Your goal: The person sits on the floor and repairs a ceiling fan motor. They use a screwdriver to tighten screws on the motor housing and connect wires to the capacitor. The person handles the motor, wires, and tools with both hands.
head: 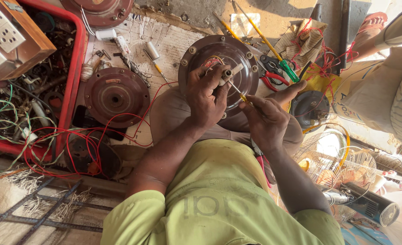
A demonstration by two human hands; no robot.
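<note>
Steadying motor housing (219, 68), left hand (206, 97), screwdriver (237, 90) right hand (266, 122)

A red crate (77, 63) at the left is full of tangled wires and metal scrap, with a wooden switchboard (11, 37) resting on its corner. Beside it a brown round motor cover (116, 96) lies flat on a worn board (173, 43). Farther right lie a green-handled screwdriver (288, 69), red-handled pliers (273, 75) and a wire fan guard (341, 159).
</note>
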